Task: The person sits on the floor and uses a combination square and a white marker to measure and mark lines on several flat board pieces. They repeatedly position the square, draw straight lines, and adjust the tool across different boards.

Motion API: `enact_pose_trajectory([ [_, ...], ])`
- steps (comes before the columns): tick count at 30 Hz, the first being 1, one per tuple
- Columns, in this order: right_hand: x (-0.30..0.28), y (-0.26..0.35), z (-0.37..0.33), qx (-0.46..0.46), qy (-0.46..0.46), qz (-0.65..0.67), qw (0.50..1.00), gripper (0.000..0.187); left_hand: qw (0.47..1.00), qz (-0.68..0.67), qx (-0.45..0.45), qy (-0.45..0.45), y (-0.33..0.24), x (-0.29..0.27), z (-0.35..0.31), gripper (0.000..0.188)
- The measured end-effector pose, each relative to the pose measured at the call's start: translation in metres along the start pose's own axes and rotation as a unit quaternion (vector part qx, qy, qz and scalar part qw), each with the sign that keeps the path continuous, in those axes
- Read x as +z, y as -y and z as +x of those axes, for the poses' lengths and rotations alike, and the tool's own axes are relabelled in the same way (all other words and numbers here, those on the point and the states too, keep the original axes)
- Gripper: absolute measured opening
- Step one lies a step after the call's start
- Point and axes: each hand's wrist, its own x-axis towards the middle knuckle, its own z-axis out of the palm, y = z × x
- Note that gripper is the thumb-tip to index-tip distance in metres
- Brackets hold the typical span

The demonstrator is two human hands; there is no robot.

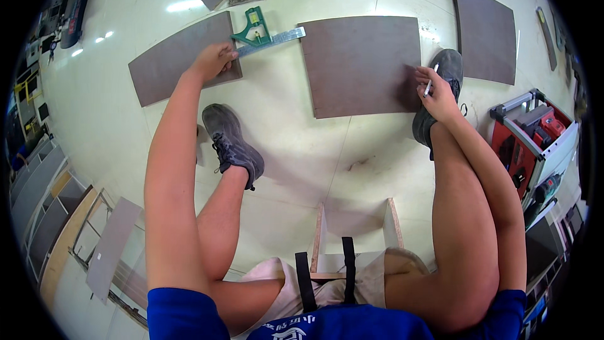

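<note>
In the head view, a brown rectangular board (358, 66) lies on the glossy cream tiled floor (286, 220) between two dark shoes. A second brown board (179, 56) lies apart to its left. The left hand (216, 62) is over that board's right edge, its fingers closed in a pinch on the near end of a green-headed combination square (280, 39); the steel blade spans the gap, its far end at the rectangular board's top-left corner. The right hand (438, 90) is at that board's right edge, its fingers curled around a slim white pen (430, 82); whether they touch the board, I cannot tell.

The work appears to be at an early stage: square and pen are in hand, but no drawn line can be made out on the rectangular board, and the boards lie loose, unjoined. Marking seems left to do.
</note>
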Motion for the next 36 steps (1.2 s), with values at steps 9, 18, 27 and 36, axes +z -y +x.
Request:
enact_pose_trajectory([
  [9,0.005,-0.002,0.002,-0.032,0.008,-0.023,0.999,0.044,0.999,-0.016,0.012,-0.029,0.025,-0.003,0.032,0.027],
  [18,0.003,-0.002,0.001,-0.034,0.013,-0.034,0.999,0.044,1.000,-0.003,-0.002,0.000,0.029,-0.013,0.045,0.028],
  [27,0.004,-0.002,0.001,-0.034,0.015,-0.037,0.999,0.045,1.000,0.030,0.007,0.007,0.027,-0.019,0.044,0.033],
  [36,0.008,-0.008,0.003,-0.037,0.020,-0.045,0.998,0.044,1.000,0.006,-0.020,0.013,0.035,-0.015,0.050,0.036],
])
